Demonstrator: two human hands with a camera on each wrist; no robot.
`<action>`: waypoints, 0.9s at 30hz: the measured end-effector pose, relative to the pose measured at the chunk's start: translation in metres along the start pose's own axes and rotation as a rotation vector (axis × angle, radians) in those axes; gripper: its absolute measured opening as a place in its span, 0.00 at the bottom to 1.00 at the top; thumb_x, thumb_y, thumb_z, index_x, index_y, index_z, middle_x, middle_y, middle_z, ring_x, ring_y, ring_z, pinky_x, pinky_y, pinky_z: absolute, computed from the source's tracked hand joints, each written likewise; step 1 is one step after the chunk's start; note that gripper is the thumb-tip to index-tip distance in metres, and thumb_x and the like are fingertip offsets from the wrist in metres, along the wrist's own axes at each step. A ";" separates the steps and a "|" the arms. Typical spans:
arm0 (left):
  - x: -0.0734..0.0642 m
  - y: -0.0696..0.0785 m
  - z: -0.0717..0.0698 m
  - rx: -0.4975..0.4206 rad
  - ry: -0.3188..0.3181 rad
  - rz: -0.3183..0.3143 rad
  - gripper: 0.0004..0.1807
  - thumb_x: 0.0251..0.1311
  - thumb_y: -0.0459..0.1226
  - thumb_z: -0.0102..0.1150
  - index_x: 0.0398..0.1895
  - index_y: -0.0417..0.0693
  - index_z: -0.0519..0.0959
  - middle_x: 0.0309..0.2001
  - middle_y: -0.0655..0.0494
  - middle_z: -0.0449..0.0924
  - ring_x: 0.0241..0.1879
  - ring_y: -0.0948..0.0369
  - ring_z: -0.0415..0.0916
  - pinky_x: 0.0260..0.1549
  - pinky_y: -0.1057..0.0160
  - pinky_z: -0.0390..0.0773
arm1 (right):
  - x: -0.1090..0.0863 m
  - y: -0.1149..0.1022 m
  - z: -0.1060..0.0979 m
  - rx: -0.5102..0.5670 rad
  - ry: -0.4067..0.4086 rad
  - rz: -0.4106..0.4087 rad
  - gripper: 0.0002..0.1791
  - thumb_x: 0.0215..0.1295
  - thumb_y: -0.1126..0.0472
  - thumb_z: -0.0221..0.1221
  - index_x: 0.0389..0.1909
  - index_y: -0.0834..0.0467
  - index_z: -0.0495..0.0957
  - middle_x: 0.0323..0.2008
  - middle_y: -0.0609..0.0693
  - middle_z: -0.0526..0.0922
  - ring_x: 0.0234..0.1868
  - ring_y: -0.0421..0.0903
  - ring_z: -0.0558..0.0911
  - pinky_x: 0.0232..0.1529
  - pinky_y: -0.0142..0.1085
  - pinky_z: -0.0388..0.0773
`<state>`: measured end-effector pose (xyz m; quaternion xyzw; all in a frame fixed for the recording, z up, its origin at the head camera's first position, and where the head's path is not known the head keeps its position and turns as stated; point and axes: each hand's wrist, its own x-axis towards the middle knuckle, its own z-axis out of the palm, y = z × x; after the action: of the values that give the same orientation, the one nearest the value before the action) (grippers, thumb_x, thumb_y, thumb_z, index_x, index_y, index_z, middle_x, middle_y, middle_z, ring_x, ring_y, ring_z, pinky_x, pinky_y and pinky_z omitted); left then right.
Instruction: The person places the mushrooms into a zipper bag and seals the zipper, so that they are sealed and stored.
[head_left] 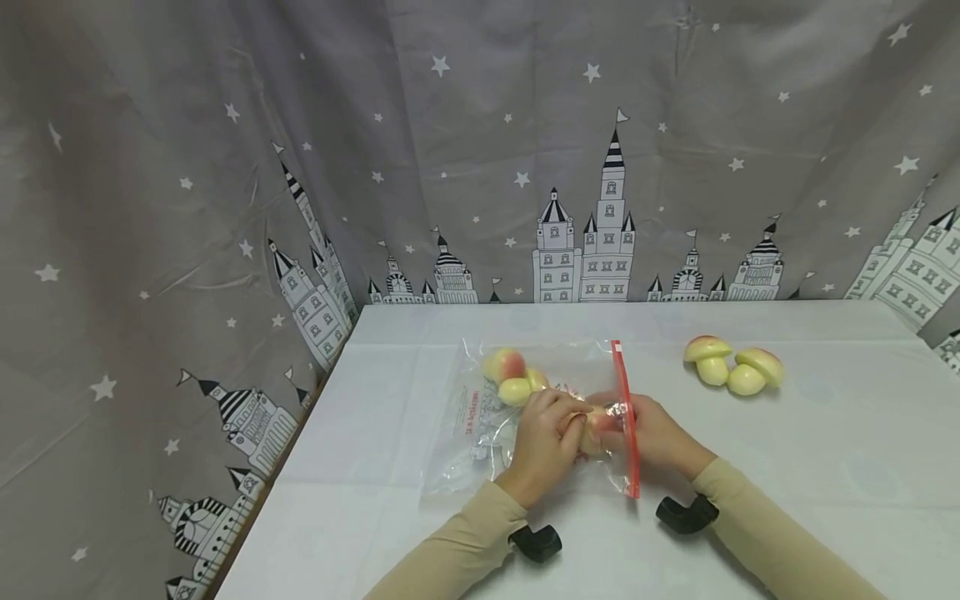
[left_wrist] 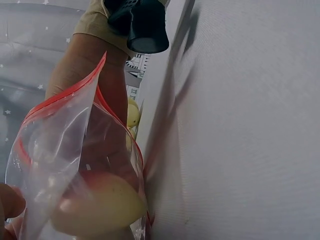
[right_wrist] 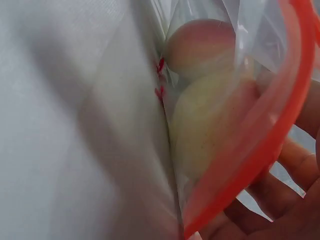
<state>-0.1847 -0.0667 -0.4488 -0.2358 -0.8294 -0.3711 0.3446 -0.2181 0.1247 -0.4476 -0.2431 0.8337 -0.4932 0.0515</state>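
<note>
A clear zip bag with a red zip edge lies on the table, its open end facing right. My left hand is over the bag and pinches its clear film. My right hand reaches through the mouth, its fingers round a toy mushroom with a yellow stem and reddish cap. That mushroom shows through the film in the left wrist view. The right wrist view has the red zip edge crossing before the fingers. More yellow-and-red mushroom pieces lie deeper in the bag.
Two more toy mushrooms lie side by side at the back right of the white table. A grey curtain printed with castles and stars hangs behind and to the left. Black camera mounts sit under both wrists.
</note>
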 end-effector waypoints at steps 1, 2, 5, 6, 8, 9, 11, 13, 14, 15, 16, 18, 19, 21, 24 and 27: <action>0.000 0.000 0.000 -0.004 -0.001 -0.001 0.07 0.52 0.30 0.65 0.32 0.48 0.87 0.32 0.54 0.84 0.37 0.58 0.78 0.41 0.62 0.76 | 0.000 0.000 0.001 0.005 -0.009 -0.015 0.26 0.56 0.62 0.72 0.55 0.69 0.80 0.44 0.59 0.89 0.41 0.33 0.80 0.43 0.30 0.78; 0.000 0.001 -0.001 -0.006 -0.003 -0.002 0.07 0.52 0.30 0.64 0.32 0.48 0.87 0.32 0.55 0.83 0.36 0.58 0.78 0.41 0.62 0.76 | 0.000 -0.001 0.002 0.008 -0.016 -0.030 0.26 0.56 0.62 0.72 0.55 0.69 0.80 0.46 0.60 0.89 0.41 0.31 0.80 0.43 0.30 0.79; 0.001 0.002 -0.002 -0.008 -0.014 -0.012 0.07 0.52 0.30 0.63 0.31 0.49 0.87 0.32 0.55 0.83 0.36 0.58 0.77 0.40 0.64 0.76 | 0.001 -0.001 0.005 0.007 -0.026 -0.076 0.27 0.56 0.62 0.73 0.55 0.68 0.80 0.50 0.62 0.87 0.42 0.29 0.81 0.45 0.30 0.80; 0.001 0.002 -0.002 -0.008 -0.017 -0.015 0.07 0.52 0.30 0.63 0.31 0.49 0.87 0.32 0.55 0.83 0.36 0.58 0.77 0.40 0.64 0.76 | 0.001 -0.001 0.006 0.005 -0.027 -0.091 0.26 0.56 0.63 0.73 0.55 0.68 0.80 0.51 0.63 0.87 0.44 0.29 0.81 0.46 0.30 0.80; 0.001 0.003 -0.002 -0.005 -0.023 -0.023 0.07 0.52 0.30 0.63 0.31 0.50 0.87 0.31 0.56 0.83 0.35 0.59 0.76 0.39 0.65 0.75 | 0.002 -0.002 0.009 0.007 -0.024 -0.120 0.26 0.55 0.63 0.73 0.55 0.68 0.81 0.51 0.63 0.86 0.44 0.29 0.82 0.47 0.30 0.81; 0.001 0.004 -0.003 -0.002 -0.024 -0.024 0.07 0.52 0.30 0.63 0.30 0.51 0.87 0.31 0.56 0.83 0.35 0.59 0.76 0.39 0.65 0.75 | 0.003 -0.001 0.010 0.008 -0.024 -0.135 0.26 0.55 0.63 0.73 0.55 0.68 0.80 0.51 0.63 0.86 0.45 0.29 0.82 0.48 0.30 0.81; 0.002 0.005 -0.004 0.000 -0.022 -0.020 0.07 0.52 0.29 0.64 0.30 0.51 0.87 0.31 0.57 0.83 0.35 0.59 0.77 0.39 0.65 0.75 | 0.004 -0.001 0.011 0.011 -0.029 -0.155 0.27 0.55 0.64 0.73 0.55 0.68 0.80 0.50 0.63 0.87 0.45 0.28 0.82 0.47 0.29 0.81; 0.002 0.006 -0.004 0.004 -0.021 -0.015 0.07 0.51 0.29 0.65 0.30 0.50 0.87 0.32 0.57 0.83 0.35 0.59 0.77 0.39 0.65 0.75 | 0.005 0.000 0.013 0.010 -0.036 -0.178 0.27 0.55 0.65 0.73 0.55 0.68 0.79 0.49 0.63 0.87 0.44 0.28 0.82 0.47 0.30 0.82; 0.003 0.006 -0.004 0.005 -0.021 -0.009 0.08 0.51 0.29 0.65 0.30 0.50 0.87 0.32 0.57 0.84 0.35 0.59 0.77 0.39 0.66 0.76 | 0.006 0.000 0.014 0.017 -0.042 -0.187 0.26 0.56 0.65 0.72 0.56 0.69 0.79 0.49 0.63 0.87 0.44 0.28 0.82 0.46 0.30 0.82; 0.003 0.006 -0.004 0.007 -0.022 -0.002 0.08 0.51 0.29 0.65 0.30 0.49 0.87 0.32 0.57 0.84 0.36 0.59 0.78 0.39 0.65 0.76 | 0.007 0.000 0.015 0.030 -0.052 -0.190 0.26 0.57 0.66 0.72 0.56 0.69 0.78 0.49 0.63 0.87 0.45 0.28 0.81 0.47 0.30 0.82; 0.003 0.007 -0.004 0.006 -0.025 0.000 0.07 0.51 0.29 0.65 0.31 0.49 0.87 0.33 0.57 0.84 0.36 0.59 0.78 0.40 0.66 0.76 | 0.007 0.000 0.016 0.040 -0.063 -0.191 0.25 0.58 0.67 0.70 0.56 0.69 0.78 0.48 0.64 0.86 0.45 0.27 0.81 0.47 0.29 0.82; 0.003 0.007 -0.005 0.003 -0.037 -0.002 0.07 0.52 0.29 0.65 0.31 0.48 0.87 0.33 0.56 0.84 0.36 0.59 0.78 0.40 0.65 0.77 | 0.010 0.000 0.019 0.055 -0.083 -0.205 0.23 0.59 0.68 0.68 0.55 0.70 0.77 0.48 0.64 0.86 0.45 0.27 0.81 0.47 0.29 0.82; 0.003 0.008 -0.006 0.000 -0.046 -0.007 0.07 0.52 0.29 0.64 0.32 0.48 0.87 0.33 0.56 0.84 0.36 0.59 0.78 0.40 0.65 0.77 | 0.011 0.000 0.020 0.062 -0.088 -0.213 0.23 0.59 0.68 0.67 0.55 0.70 0.77 0.48 0.65 0.86 0.44 0.27 0.80 0.47 0.29 0.81; 0.003 0.008 -0.007 -0.009 -0.065 -0.023 0.07 0.54 0.29 0.64 0.33 0.48 0.88 0.33 0.56 0.84 0.36 0.58 0.79 0.39 0.64 0.77 | 0.014 -0.001 0.023 0.056 -0.088 -0.241 0.22 0.59 0.69 0.66 0.54 0.70 0.78 0.47 0.65 0.86 0.44 0.27 0.80 0.47 0.28 0.80; 0.002 0.009 -0.008 -0.005 -0.090 -0.045 0.07 0.56 0.30 0.63 0.34 0.49 0.88 0.34 0.56 0.84 0.37 0.59 0.78 0.39 0.63 0.77 | 0.018 -0.002 0.026 0.026 -0.061 -0.291 0.21 0.57 0.70 0.67 0.52 0.71 0.79 0.46 0.65 0.86 0.44 0.27 0.79 0.47 0.26 0.79; 0.001 0.009 -0.009 0.020 -0.101 -0.052 0.07 0.56 0.31 0.63 0.34 0.50 0.88 0.34 0.57 0.84 0.37 0.60 0.78 0.38 0.64 0.77 | 0.018 -0.002 0.028 0.006 -0.046 -0.304 0.21 0.56 0.70 0.66 0.53 0.71 0.79 0.47 0.65 0.86 0.46 0.25 0.78 0.50 0.25 0.78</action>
<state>-0.1759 -0.0681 -0.4392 -0.2292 -0.8553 -0.3593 0.2948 -0.2241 0.0936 -0.4568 -0.3776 0.7843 -0.4922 -0.0039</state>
